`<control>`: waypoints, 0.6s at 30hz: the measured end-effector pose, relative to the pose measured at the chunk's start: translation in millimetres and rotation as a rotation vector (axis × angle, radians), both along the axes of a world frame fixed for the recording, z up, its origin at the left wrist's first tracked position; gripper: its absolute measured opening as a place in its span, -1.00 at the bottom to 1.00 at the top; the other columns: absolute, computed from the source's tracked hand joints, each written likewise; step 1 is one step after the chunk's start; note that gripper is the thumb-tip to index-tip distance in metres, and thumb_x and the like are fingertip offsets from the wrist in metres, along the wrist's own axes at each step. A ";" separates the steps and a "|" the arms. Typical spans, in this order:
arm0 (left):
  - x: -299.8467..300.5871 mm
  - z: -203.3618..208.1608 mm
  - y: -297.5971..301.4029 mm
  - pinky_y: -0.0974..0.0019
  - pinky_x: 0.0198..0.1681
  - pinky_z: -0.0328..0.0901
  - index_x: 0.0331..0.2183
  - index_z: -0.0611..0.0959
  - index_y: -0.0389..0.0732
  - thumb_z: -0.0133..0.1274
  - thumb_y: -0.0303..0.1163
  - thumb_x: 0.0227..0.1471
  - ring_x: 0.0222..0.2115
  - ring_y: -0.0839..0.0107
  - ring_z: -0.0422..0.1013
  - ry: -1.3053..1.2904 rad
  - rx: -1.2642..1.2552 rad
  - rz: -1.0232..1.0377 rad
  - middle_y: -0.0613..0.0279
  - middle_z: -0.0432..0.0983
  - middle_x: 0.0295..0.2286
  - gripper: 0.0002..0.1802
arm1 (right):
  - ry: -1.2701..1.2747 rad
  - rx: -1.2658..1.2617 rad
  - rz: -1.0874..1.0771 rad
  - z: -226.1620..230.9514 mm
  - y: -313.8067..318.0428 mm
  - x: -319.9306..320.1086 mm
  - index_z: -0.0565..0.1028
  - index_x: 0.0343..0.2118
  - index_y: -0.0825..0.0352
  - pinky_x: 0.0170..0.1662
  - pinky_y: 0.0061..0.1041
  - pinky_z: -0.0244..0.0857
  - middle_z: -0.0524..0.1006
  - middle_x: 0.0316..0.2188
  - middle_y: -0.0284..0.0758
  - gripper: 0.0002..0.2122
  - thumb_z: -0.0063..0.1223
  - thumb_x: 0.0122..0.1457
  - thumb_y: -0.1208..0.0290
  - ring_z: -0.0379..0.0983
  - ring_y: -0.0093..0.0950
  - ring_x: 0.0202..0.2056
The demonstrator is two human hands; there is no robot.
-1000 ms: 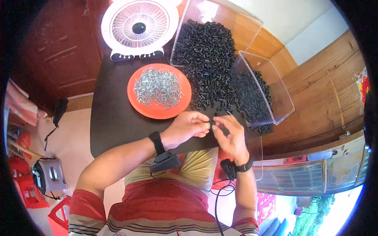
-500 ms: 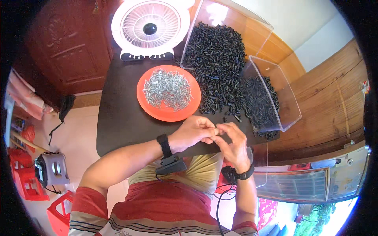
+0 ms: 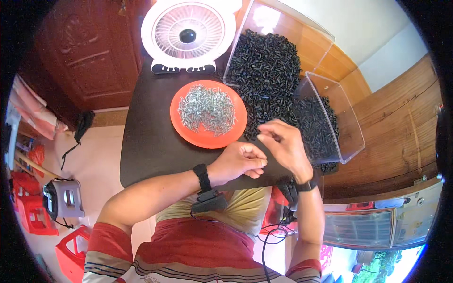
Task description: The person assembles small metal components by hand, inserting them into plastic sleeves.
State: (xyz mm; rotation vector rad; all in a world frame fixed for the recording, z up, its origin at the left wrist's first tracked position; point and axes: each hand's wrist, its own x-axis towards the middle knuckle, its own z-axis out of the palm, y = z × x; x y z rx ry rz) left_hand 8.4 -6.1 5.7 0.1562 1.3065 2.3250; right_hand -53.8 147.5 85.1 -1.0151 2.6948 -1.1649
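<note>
My left hand [image 3: 240,162] is closed in a pinch just above the table's front edge. Whatever lies between its thumb and forefinger is too small to make out. Farther right, my right hand [image 3: 287,147] hovers over the near edge of a pile of small black tubular plastic pieces [image 3: 266,70], its thumb and forefinger curled toward each other. A dark spot shows at those fingertips, but I cannot tell whether it is a held piece or the pile behind. Left of the pile, an orange-red plate [image 3: 207,140] carries many small silvery metal pins or screws [image 3: 205,106].
A white fan [image 3: 188,35] stands at the back of the dark table [image 3: 151,141]. Clear plastic bins, one large [image 3: 311,28] and one smaller [image 3: 351,134], lie around the black pieces. Wooden boarding [image 3: 391,122] borders the right side. A cable [image 3: 264,250] hangs near my right forearm.
My hands, which were together at the fingertips, have parted. The right hand moved up and right to the black pile; the left stayed near the table edge. The whole view shifted slightly.
</note>
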 end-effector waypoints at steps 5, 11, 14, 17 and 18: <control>-0.6 -2.8 0.0 0.43 -0.34 0.48 -0.30 0.58 -0.33 0.16 -0.43 0.05 -0.44 0.49 0.53 0.068 -0.068 -0.083 0.19 0.57 -0.42 -0.82 | 0.136 0.176 0.148 -1.5 -38.0 -35.3 0.53 -0.38 0.41 -0.24 -0.29 0.37 0.54 -0.42 -0.12 -0.87 0.08 -0.01 0.51 0.50 -0.13 -0.32; -1.5 -2.9 -3.5 0.45 -0.36 0.46 -0.32 0.59 -0.35 0.17 -0.44 0.04 -0.46 0.51 0.53 0.049 -0.039 -0.116 0.19 0.58 -0.44 -0.82 | 0.325 0.484 0.281 -5.1 -67.0 -59.3 0.53 -0.44 0.41 -0.30 -0.18 0.35 0.51 -0.53 -0.01 -0.88 0.06 -0.09 0.55 0.48 -0.05 -0.38; -2.2 -1.3 -4.0 0.46 -0.36 0.45 -0.32 0.59 -0.35 0.17 -0.43 0.04 -0.47 0.51 0.52 0.064 -0.063 -0.123 0.19 0.58 -0.44 -0.81 | 0.341 0.576 0.322 -4.5 -76.6 -62.4 0.50 -0.51 0.43 -0.32 -0.12 0.34 0.48 -0.56 0.05 -0.91 0.01 -0.14 0.58 0.46 0.00 -0.40; -1.3 3.5 -6.0 0.47 -0.40 0.44 -0.34 0.59 -0.35 0.18 -0.45 0.02 -0.49 0.52 0.51 0.045 -0.058 -0.121 0.21 0.56 -0.46 -0.83 | 0.399 0.603 0.351 -3.8 -86.5 -62.0 0.48 -0.55 0.44 -0.34 -0.10 0.34 0.47 -0.58 0.07 -0.92 -0.01 -0.19 0.61 0.46 0.01 -0.44; -1.3 5.4 -6.8 0.49 -0.43 0.43 -0.37 0.58 -0.35 0.18 -0.47 0.01 -0.51 0.54 0.50 0.026 -0.041 -0.115 0.22 0.55 -0.48 -0.85 | 0.395 0.604 0.350 -3.7 -87.9 -63.3 0.48 -0.55 0.44 -0.34 -0.10 0.34 0.47 -0.58 0.07 -0.92 -0.01 -0.19 0.61 0.46 0.01 -0.44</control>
